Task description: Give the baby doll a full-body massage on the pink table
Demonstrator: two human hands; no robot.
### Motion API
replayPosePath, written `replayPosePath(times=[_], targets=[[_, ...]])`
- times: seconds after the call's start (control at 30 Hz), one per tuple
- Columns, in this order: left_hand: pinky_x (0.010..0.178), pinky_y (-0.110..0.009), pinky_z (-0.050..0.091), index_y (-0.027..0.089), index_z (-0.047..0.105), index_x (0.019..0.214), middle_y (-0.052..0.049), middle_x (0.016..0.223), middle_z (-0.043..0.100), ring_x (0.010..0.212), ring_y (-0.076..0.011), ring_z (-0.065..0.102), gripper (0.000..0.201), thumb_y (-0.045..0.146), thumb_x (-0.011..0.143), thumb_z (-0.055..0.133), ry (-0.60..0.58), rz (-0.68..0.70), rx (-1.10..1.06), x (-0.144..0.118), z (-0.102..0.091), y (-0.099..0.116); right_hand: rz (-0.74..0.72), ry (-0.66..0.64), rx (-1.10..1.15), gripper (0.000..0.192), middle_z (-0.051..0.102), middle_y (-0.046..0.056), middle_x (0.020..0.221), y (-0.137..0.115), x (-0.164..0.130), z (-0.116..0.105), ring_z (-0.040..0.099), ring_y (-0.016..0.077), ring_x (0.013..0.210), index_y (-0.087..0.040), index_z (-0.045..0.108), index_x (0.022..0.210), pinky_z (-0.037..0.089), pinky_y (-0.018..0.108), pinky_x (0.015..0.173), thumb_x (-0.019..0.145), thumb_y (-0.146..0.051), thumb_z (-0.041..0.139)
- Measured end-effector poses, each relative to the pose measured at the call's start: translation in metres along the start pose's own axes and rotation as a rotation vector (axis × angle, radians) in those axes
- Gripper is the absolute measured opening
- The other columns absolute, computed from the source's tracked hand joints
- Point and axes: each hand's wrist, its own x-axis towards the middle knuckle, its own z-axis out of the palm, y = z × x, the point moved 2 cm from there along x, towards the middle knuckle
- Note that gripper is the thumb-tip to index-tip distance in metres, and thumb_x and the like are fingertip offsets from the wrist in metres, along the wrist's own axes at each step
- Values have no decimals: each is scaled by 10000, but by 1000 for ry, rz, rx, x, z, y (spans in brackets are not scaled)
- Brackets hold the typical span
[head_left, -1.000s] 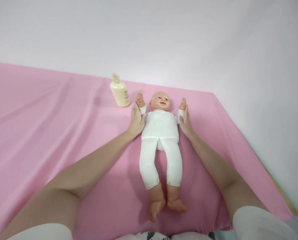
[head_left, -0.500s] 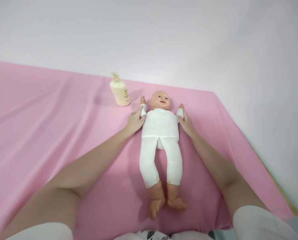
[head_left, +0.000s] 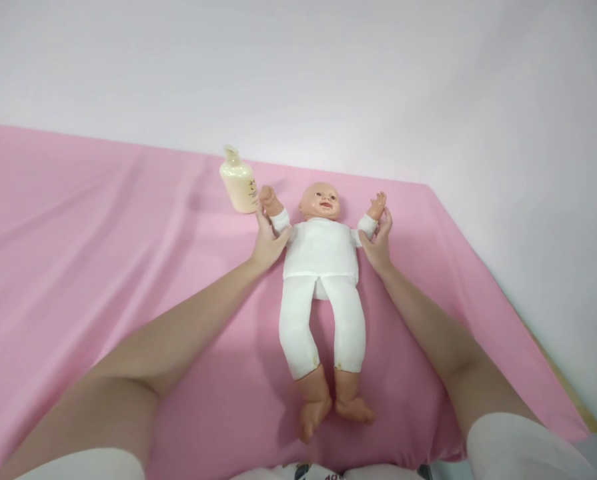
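Observation:
A baby doll [head_left: 321, 247] in a white top and white trousers lies on its back, head away from me, bare feet toward me. Around the doll's arm on the left of the view, my left hand [head_left: 268, 241] is closed, thumb near its shoulder and fingers along the outer side. My right hand [head_left: 378, 245] holds the doll's other arm [head_left: 369, 225] the same way, thumb on the white sleeve and fingers behind. Both doll arms are bent upward and angle outward from the head.
A cream pump bottle [head_left: 239, 183] with small print stands just beyond my left hand. Under everything is a pink sheet [head_left: 188, 320] with folds on the left. The table's edge runs down the right side, and a white wall [head_left: 298, 80] rises behind.
The doll's two arms have swung outward, away from its head, with my hands around them. My fingers have turned outward too. The doll's body and the bottle have stayed in place.

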Motion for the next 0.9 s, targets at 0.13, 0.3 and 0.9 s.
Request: replayPosePath(times=[0.13,0.3,0.9], targets=[[1014,-418,535,174,543,1215,-132,1137,681,1074,-236,669,424,435,897,646,-58,170,62,-5,1,21,-145,66,22,795,276,185,1625,-11,-2,1,380,283,1508,-288,122,1516,351,554,1229,920,-564,569],[959,-404,537,193,651,989,-75,990,721,972,-228,679,210,347,847,667,-263,347,181,-11,2,45,-118,15,22,645,551,151,1352,-4,-12,3,620,268,1235,-270,329,1441,515,518,1100,919,-537,598],[1304,-538,20,147,-35,1618,-228,1704,6,1606,-318,3,933,623,983,457,-192,41,135,-1,7,-13,-217,-222,-274,654,-63,-36,1741,12,-1,9,22,207,1622,-357,-191,1602,86,582,1319,1062,-502,147]])
